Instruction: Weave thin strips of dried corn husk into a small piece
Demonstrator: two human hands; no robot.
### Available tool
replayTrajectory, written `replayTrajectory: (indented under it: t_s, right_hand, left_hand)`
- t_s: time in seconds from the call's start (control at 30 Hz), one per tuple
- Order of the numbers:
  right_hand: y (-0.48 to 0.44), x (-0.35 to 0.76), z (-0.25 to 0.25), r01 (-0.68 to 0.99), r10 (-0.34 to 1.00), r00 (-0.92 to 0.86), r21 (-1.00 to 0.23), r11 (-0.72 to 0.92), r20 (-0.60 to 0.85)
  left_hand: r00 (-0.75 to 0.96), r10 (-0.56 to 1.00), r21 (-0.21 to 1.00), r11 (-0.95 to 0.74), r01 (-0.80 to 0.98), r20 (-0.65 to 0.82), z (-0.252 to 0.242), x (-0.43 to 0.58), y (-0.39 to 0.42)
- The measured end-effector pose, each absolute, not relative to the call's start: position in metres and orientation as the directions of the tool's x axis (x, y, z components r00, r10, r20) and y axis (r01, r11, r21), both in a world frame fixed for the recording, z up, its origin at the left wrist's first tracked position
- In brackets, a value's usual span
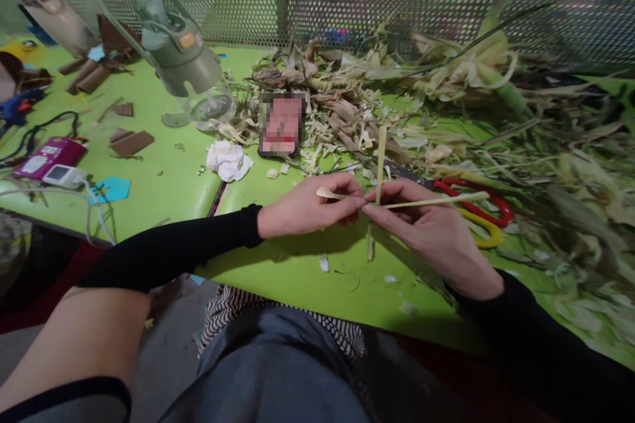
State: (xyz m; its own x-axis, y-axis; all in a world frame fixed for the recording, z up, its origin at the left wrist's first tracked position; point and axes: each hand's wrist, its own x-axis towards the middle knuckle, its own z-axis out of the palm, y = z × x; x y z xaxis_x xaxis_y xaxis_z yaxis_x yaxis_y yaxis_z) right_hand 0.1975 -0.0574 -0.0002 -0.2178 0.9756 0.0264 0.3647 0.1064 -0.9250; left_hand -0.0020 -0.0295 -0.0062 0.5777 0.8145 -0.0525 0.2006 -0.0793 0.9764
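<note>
Pale husk strips (436,201) cross each other between my two hands, just above the green table. My left hand (317,203) is closed, its thumb and fingers pinching the strips close to the crossing; a short strip end pokes out over its fingers. From the other side my right hand (426,225) pinches the same crossing between thumb and fingers. One strip stands upright there, another runs out to the right, and a tail hangs below. Scissors (501,208) with red and yellow handles lie behind my right hand, partly hidden by it.
Dry corn husks (342,112) are heaped at the back and right. A phone (282,124), crumpled tissue (228,160) and a green water bottle (186,59) stand or lie behind my hands. At left are a purple box (52,157), cables and cardboard pieces (129,143). A perforated screen (317,0) closes the back.
</note>
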Motion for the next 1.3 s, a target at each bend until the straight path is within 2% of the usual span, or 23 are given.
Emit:
replayTrajectory:
  t_s: [0.13, 0.3, 0.4, 0.5, 0.63, 0.8, 0.97, 1.17, 1.23, 1.3]
  right_hand:
    - [-0.06, 0.199, 0.005, 0.313, 0.988, -0.154, -0.949, 0.043, -0.006]
    - [-0.061, 0.2, 0.009, 0.158, 0.992, -0.112, -0.986, -0.044, -0.062]
    - [-0.061, 0.2, 0.009, 0.084, 0.989, -0.116, -0.993, -0.083, -0.093]
    - [-0.059, 0.201, 0.007, 0.062, 0.975, -0.164, -0.988, -0.139, -0.147]
    - [-0.053, 0.207, 0.002, 0.118, 0.977, -0.169, -0.987, -0.11, -0.13]
    - [-0.052, 0.209, 0.005, 0.267, 0.985, -0.171, -0.964, 0.01, -0.037]
    - [-0.054, 0.202, 0.006, 0.297, 0.972, -0.221, -0.955, -0.008, -0.077]
    - [-0.056, 0.197, 0.003, 0.35, 0.989, -0.148, -0.934, 0.07, 0.018]
    - [-0.056, 0.196, 0.001, 0.361, 0.991, -0.129, -0.929, 0.078, 0.033]
    - [-0.056, 0.194, -0.001, 0.331, 0.993, -0.117, -0.942, 0.049, 0.011]
  left_hand:
    - [0.604, 0.797, 0.986, -0.117, 0.118, 0.022, 0.0, -0.002, -0.032]
    - [0.615, 0.782, 0.98, -0.183, 0.074, 0.1, 0.007, -0.007, -0.033]
    - [0.623, 0.778, 0.981, -0.172, 0.091, 0.079, 0.011, -0.009, -0.032]
    - [0.634, 0.773, 0.992, -0.09, 0.089, 0.013, 0.008, -0.009, -0.029]
    - [0.654, 0.756, 0.995, -0.03, 0.096, -0.04, 0.008, -0.016, -0.02]
    - [0.816, 0.565, 0.991, 0.03, 0.127, -0.122, 0.028, -0.038, -0.004]
    - [0.731, 0.66, 0.978, 0.034, 0.205, -0.176, 0.017, -0.029, -0.006]
    - [0.707, 0.699, 0.994, 0.085, 0.071, -0.11, -0.004, -0.012, -0.018]
    - [0.696, 0.709, 0.991, 0.042, 0.125, -0.118, -0.003, -0.012, -0.021]
    - [0.666, 0.742, 0.977, -0.077, 0.197, -0.076, -0.001, -0.013, -0.022]
